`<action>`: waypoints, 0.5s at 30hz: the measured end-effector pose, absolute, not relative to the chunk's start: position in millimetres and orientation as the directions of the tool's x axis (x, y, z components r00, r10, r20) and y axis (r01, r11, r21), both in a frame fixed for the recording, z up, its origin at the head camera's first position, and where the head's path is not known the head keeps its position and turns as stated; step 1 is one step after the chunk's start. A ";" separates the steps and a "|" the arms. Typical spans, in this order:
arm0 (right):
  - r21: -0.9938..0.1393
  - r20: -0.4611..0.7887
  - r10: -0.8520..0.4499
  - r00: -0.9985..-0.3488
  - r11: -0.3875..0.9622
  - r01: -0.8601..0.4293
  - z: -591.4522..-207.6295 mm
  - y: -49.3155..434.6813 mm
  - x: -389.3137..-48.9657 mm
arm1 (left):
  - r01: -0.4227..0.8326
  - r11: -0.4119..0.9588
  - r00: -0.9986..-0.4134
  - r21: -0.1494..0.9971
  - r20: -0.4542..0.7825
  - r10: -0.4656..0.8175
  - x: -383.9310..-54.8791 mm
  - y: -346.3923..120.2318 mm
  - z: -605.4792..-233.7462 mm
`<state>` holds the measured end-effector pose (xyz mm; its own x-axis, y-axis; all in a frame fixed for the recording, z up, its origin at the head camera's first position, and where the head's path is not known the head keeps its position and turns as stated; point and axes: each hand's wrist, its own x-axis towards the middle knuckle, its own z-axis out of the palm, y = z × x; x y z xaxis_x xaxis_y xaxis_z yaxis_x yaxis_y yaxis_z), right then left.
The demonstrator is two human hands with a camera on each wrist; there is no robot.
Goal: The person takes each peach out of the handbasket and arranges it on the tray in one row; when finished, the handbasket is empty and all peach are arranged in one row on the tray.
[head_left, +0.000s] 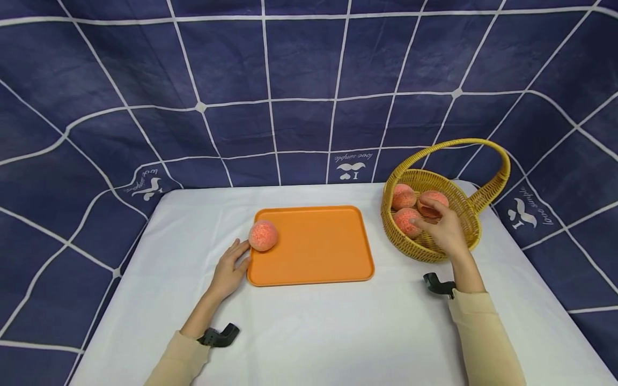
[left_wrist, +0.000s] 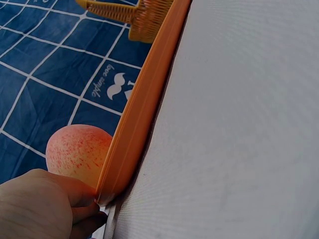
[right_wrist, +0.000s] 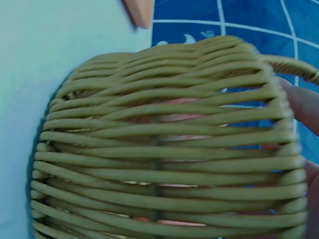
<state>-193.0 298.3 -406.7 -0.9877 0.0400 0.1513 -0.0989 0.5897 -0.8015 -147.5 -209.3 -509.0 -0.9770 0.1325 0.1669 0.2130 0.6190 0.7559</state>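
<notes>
One peach (head_left: pixel 263 236) sits at the left end of an orange tray (head_left: pixel 323 244). Beside that end, my left hand (head_left: pixel 229 271) lies with fingers extended, their tips right at the rim; the left wrist view has them close below the peach. On the right stands a woven basket (head_left: pixel 398 241) with three peaches: one at the back left (head_left: pixel 402 197), one at the front (head_left: pixel 404 224), one at the right (head_left: pixel 436 195). My right hand (head_left: pixel 446 230) reaches into it, thumb and fingers spread apart over the front and right peaches. The weave partly hides this hand in the right wrist view.
A white cloth (head_left: pixel 309 332) covers the table. The basket's tall handle (head_left: pixel 454 142) arches above its opening. Dark blue cloth with white lines (head_left: pixel 304 64) hangs behind the table and at both sides. A black wrist strap mount (head_left: pixel 219 336) sits on each forearm.
</notes>
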 end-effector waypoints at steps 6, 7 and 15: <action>-0.824 0.052 0.040 -0.998 0.566 -0.020 -417.6 303.6 -201.2 | 0.214 0.630 -0.977 0.747 0.169 0.131 -148.4 -207.5 -510.3; -0.831 0.033 0.041 -0.999 0.557 -0.004 -418.9 304.1 -202.1 | 0.217 0.632 -0.976 0.744 0.171 0.133 -148.5 -207.4 -510.5; -0.881 -0.045 0.018 -0.999 0.471 0.048 -425.5 305.3 -209.6 | 0.190 0.632 -0.982 0.751 0.139 0.130 -147.8 -207.6 -507.2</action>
<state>-209.6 305.3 -425.5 -0.9988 0.0183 -0.0448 0.0481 0.4706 -0.8810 -147.8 -207.6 -507.2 -0.9818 0.1295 0.1388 0.1896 0.6324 0.7511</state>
